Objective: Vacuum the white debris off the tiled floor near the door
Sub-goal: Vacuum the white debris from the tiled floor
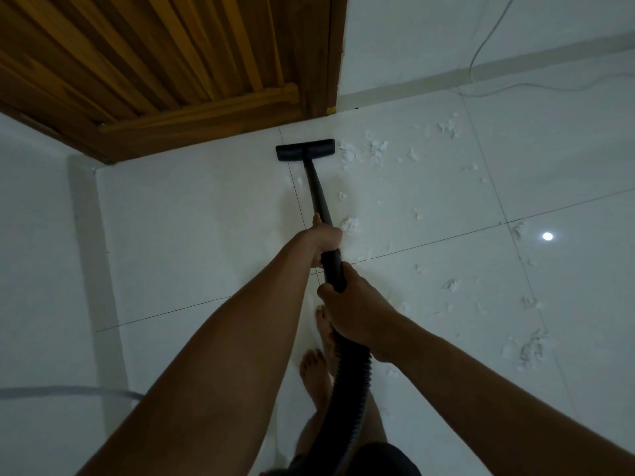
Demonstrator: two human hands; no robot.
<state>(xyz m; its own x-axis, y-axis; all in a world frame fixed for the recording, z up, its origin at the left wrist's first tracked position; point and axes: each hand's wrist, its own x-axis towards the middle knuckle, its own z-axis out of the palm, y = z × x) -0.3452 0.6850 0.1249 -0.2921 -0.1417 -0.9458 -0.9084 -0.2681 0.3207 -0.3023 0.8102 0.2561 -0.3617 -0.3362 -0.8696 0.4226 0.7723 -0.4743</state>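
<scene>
Head view: one black vacuum wand [318,190], one floor nozzle [305,149] flat on white tiled floor [192,235] just before wooden door [154,63]. Left hand [324,240] and right hand [354,310] had fingers wrapped around wand. White debris [364,152] scattered right of nozzle, many bits. One ribbed hose [350,389], two bare feet.

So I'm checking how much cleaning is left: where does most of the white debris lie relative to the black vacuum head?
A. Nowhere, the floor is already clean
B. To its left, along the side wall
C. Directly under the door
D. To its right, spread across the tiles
D: the white debris lies in scattered clumps to the right of the vacuum head, while the tiles to its left look bare.
</scene>
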